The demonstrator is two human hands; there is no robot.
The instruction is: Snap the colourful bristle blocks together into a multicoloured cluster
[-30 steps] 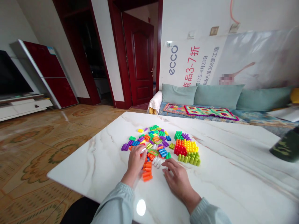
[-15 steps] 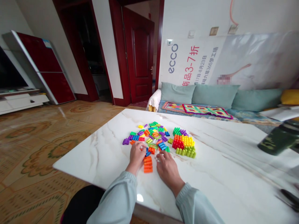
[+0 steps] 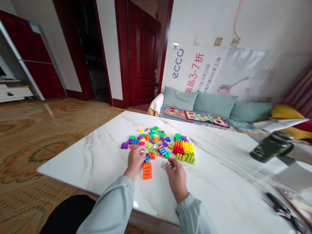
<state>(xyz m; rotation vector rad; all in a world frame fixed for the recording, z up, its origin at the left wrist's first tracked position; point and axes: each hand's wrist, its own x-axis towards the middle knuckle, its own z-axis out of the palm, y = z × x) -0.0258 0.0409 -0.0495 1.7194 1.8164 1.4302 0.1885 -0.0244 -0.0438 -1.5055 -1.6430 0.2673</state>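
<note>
A heap of small coloured plastic blocks [image 3: 151,141] lies on the white marble table [image 3: 219,182]. To its right sits a joined patch of green, purple, orange, yellow and red blocks [image 3: 184,149]. A short row of orange blocks [image 3: 147,171] lies between my hands. My left hand [image 3: 135,158] rests at the heap's near edge, fingers curled on a small pale block. My right hand [image 3: 175,174] pinches a white block [image 3: 164,164] at its fingertips.
A dark green camouflage mug [image 3: 270,150] stands at the table's right side, scissors [image 3: 282,208] near the right front corner. Behind the table is a sofa with teal cushions [image 3: 214,104]. A dark stool [image 3: 65,216] sits below the table's near edge.
The camera has swung right and back, so the mug and scissors came into view. My right hand closed its fingers on a white block; my left hand stayed at the heap's edge.
</note>
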